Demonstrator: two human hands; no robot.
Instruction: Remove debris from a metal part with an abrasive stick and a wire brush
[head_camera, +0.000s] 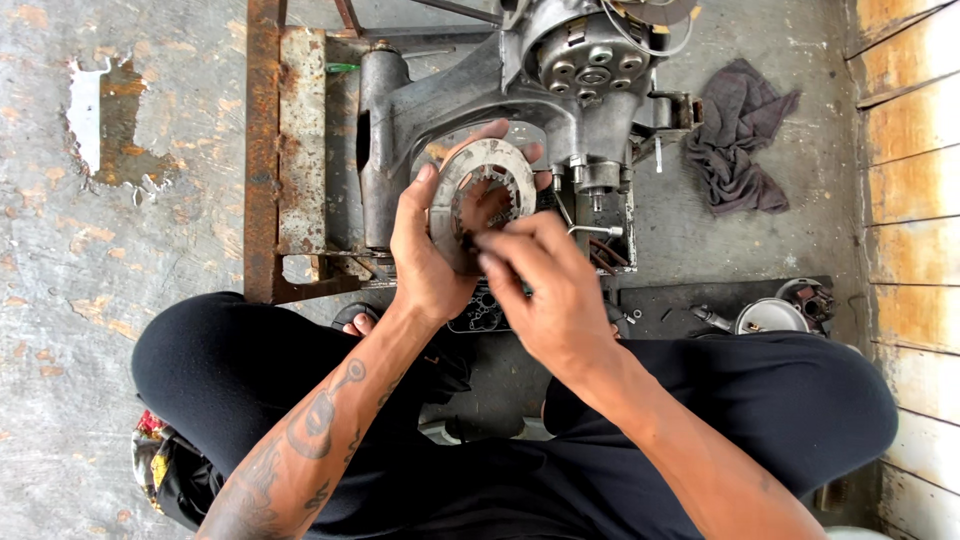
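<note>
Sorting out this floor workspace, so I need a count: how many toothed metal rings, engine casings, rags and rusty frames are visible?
Toothed metal ring: 1
Engine casing: 1
Dark rag: 1
Rusty metal frame: 1
Total: 4

Centre of frame: left hand (425, 255) holds a toothed metal ring (482, 195) upright, fingers curled round its rim. Right hand (545, 285) pinches at the ring's lower edge; the fingertips (490, 245) touch it. Just above, a grey engine casing (560, 80) on a rusty steel frame (265, 150). Upper right: dark rag (740, 135) on concrete floor (110, 270). Right of the knees, a round metal part (770, 317).
</note>
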